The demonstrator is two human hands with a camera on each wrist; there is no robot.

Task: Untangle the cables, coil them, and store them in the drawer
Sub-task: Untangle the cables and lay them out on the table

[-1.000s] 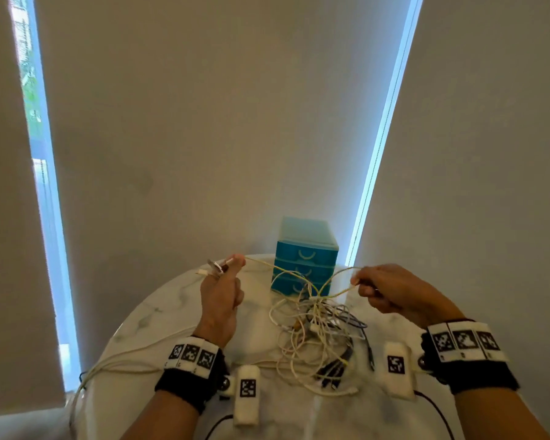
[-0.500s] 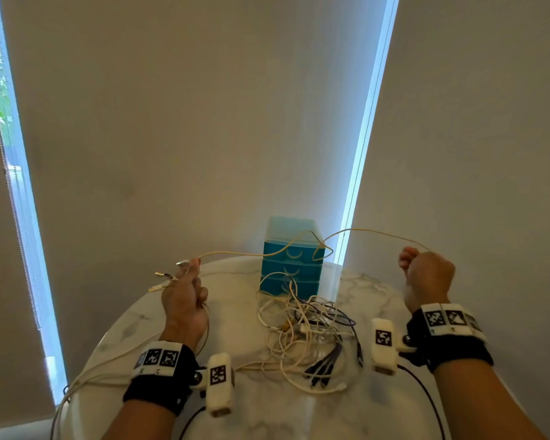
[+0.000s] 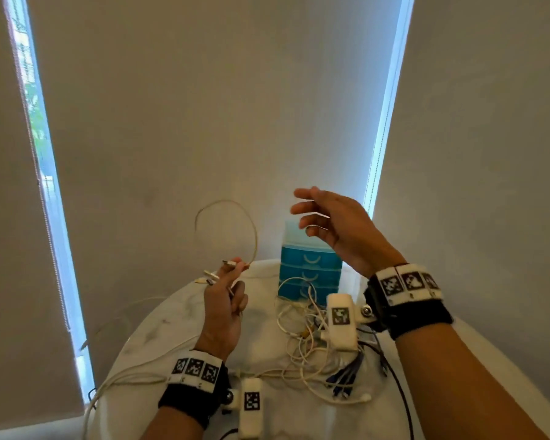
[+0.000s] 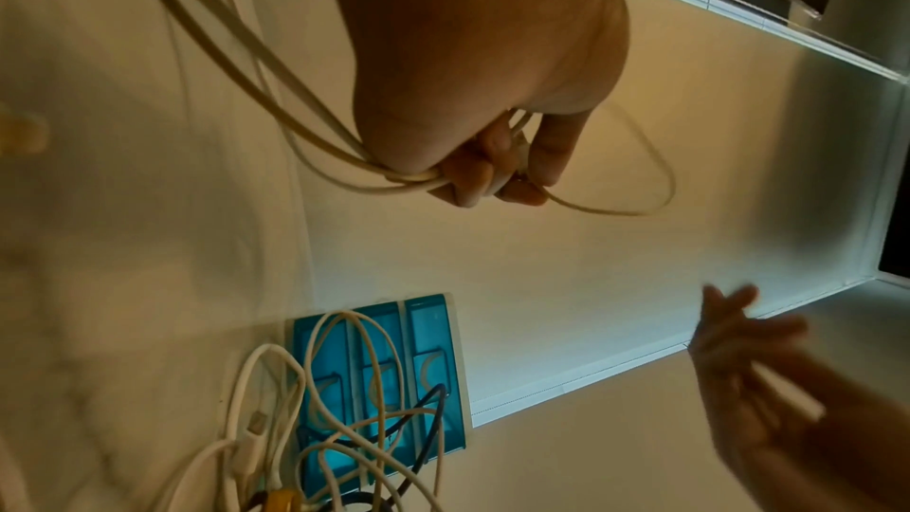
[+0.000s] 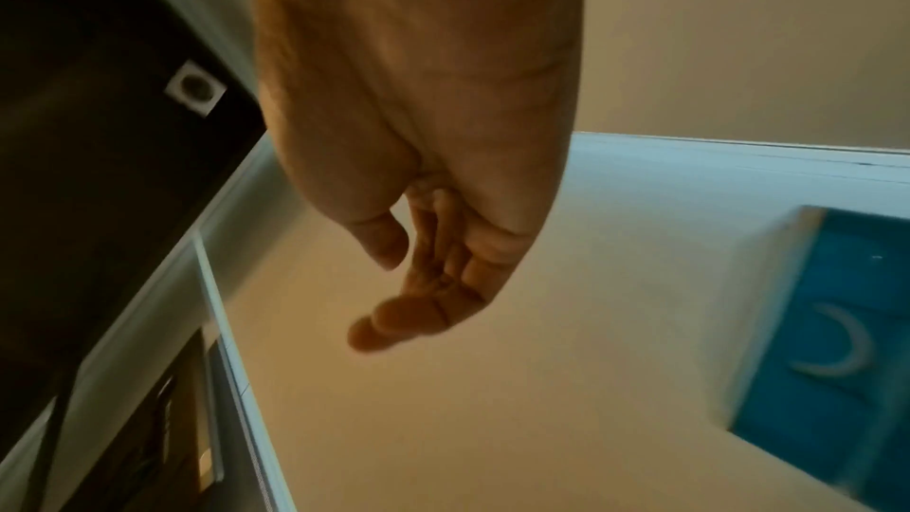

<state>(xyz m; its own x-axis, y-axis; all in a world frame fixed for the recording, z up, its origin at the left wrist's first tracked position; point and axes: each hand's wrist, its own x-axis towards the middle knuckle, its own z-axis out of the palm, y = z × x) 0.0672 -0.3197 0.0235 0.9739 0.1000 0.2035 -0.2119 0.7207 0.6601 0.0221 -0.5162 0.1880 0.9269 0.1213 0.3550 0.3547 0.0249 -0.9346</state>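
Here, the beige cable (image 3: 235,217) you are working on arcs up in a loop above the table, its ends gathered at your left hand (image 3: 224,308), which sits at about nine o'clock from the cable tangle (image 3: 305,341). Your left fingers (image 4: 497,174) are curled round several strands of that cable, and the thumb and forefinger pinch it near the small connectors (image 3: 216,274) that poke out to the ten o'clock side of the hand. From the left wrist view, the strands run back past your palm and one thin loop swings out beyond the fingertips.

Your right hand (image 3: 337,227) is raised at roughly one o'clock from the tangle, in front of the top of the blue drawer unit (image 3: 310,274). Its fingers (image 5: 394,318) are spread and relaxed, grasping nothing, and it is well apart from the cable loop.

The rest of the cables lie heaped on the white marble table (image 3: 178,331), white and beige strands knotted together with a dark multi-headed cable (image 3: 346,376) at the five o'clock edge of the heap. The blue drawer unit stands at twelve o'clock from the heap, touching some of its loops, with all three drawers closed. Another white lead (image 3: 124,379) trails off the table edge at eight o'clock. Behind the table hang pale roller blinds (image 3: 204,106).
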